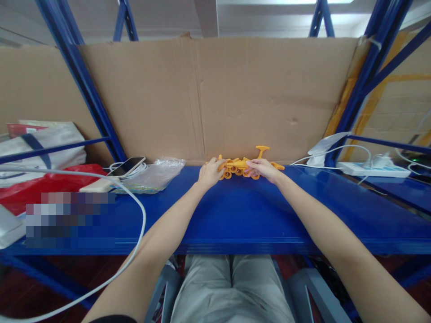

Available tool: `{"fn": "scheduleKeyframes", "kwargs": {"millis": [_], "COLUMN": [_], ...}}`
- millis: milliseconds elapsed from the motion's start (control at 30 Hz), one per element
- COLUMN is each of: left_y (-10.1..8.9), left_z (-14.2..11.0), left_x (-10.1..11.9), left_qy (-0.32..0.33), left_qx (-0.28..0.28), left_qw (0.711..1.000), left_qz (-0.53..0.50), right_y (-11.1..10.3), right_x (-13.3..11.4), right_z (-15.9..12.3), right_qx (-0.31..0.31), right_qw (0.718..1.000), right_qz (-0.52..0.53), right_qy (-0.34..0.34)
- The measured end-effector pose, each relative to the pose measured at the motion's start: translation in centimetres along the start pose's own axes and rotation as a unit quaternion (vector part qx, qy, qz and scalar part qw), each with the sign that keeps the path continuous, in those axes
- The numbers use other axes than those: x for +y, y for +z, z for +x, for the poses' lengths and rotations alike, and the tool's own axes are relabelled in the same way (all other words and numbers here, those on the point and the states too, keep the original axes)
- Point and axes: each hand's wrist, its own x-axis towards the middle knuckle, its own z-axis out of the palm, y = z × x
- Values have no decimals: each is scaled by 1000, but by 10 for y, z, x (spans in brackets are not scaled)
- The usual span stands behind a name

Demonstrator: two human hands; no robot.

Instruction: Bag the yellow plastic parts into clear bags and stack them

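Observation:
Near the back of the blue shelf top, a yellow plastic piece (235, 167) stretches between my hands, with several round openings or wheel-like rings along its lower edge. My left hand (211, 172) closes on its left end. Toward the right end, my right hand (261, 169) grips the same piece between thumb and fingers. A yellow T-shaped part (262, 150) rises just behind my right hand; whether it is joined to the piece, I cannot tell. My fingers cover parts of the yellow piece.
Brown cardboard (256, 89) walls off the back. To the left lie a clear plastic bag (158, 176), a phone (127, 167) and a red bag (54, 181). A white cable (143, 215) loops over my left forearm. At right sits a white power strip (373, 170).

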Motion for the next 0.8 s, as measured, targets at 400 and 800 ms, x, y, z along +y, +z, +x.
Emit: {"fn": "scheduleKeyframes", "kwargs": {"millis": [400,800], "left_y": [2,9], "left_z": [-2,-2], "left_x": [-1,-5], "left_qy": [4,25], "left_qx": [2,40], "left_qw": [1000,998], "left_qz": [-13,-40], "right_y": [1,5], "right_x": [1,0], "right_z": [0,-3], "right_qx": [0,-1], "right_qw": [1000,1000], "right_qz": [-8,5], "right_qy": [-3,-5]}}
